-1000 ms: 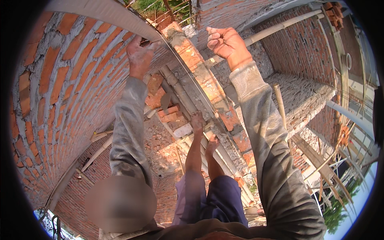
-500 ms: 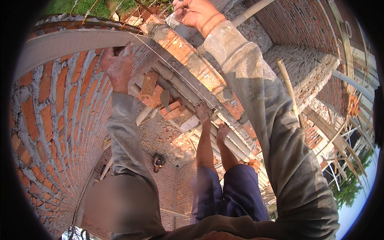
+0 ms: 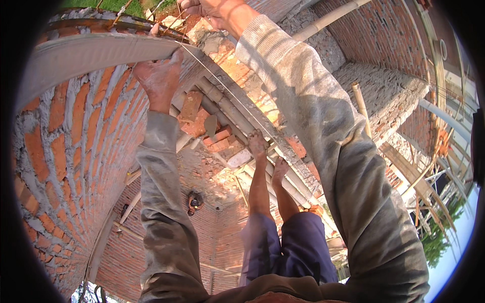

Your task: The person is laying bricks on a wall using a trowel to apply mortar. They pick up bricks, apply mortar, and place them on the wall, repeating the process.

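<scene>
My left hand [image 3: 160, 81] is closed round the right end of a long pale grey board [image 3: 106, 50] along the top of the brick wall [image 3: 60, 136]. Its palm is below the board, and a fingertip shows above the upper edge. My right hand [image 3: 217, 14] reaches to the top of the view, beside thin metal rods over the wall. Its fingers are curled together; what they hold, if anything, is hidden. A taut white string [image 3: 222, 83] runs from the board's end down past my bare feet [image 3: 258, 144].
Loose bricks [image 3: 191, 108] and a grey trowel-like blade [image 3: 210, 125] lie on the bamboo poles [image 3: 217, 96] below. Another person [image 3: 193, 203] is far down on the floor. A mortar-topped brick ledge [image 3: 237, 68] runs under my right arm; bamboo scaffolding [image 3: 419, 177] stands at right.
My right hand has moved left, closer to the rods above the board. My left hand has shifted right along the board. A blurred round shape at lower left is gone.
</scene>
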`<state>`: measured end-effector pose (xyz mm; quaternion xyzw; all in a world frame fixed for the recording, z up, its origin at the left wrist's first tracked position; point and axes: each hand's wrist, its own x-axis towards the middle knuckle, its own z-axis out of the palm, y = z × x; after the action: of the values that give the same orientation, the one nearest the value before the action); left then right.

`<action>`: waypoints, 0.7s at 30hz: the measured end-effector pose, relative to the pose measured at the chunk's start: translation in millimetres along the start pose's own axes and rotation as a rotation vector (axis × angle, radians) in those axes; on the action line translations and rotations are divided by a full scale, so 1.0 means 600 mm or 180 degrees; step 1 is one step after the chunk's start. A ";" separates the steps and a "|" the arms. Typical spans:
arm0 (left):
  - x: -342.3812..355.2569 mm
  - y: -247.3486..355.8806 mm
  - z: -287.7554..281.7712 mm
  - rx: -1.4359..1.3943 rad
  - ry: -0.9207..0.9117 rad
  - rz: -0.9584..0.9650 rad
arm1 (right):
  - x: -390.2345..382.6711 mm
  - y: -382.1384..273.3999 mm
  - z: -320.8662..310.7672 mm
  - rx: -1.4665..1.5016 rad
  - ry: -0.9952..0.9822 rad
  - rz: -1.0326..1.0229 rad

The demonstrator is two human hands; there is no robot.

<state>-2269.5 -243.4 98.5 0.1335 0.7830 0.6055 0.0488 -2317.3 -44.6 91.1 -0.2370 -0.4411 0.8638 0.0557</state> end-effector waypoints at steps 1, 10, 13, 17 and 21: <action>0.001 0.000 -0.001 0.0078 -0.0070 0.0042 | -0.004 0.009 -0.007 0.0239 -0.0096 -0.0193; 0.029 0.003 -0.035 0.1369 -0.0884 0.0487 | -0.037 0.051 0.012 0.1634 -0.0885 0.0194; 0.033 0.002 -0.037 0.1491 -0.0800 0.0307 | -0.070 0.043 0.042 0.0676 -0.0692 0.0016; 0.033 0.007 -0.031 0.2638 -0.0497 0.0610 | -0.056 0.020 0.064 -0.0120 -0.1384 -0.0139; 0.036 0.014 -0.022 0.1922 -0.0190 0.1445 | -0.006 0.006 0.071 -0.1514 -0.1982 -0.1204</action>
<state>-2292.0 -248.2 112.0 0.3295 0.8750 0.3388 -0.1053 -2333.4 -79.1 110.6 0.1136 -0.6593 0.7430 0.0210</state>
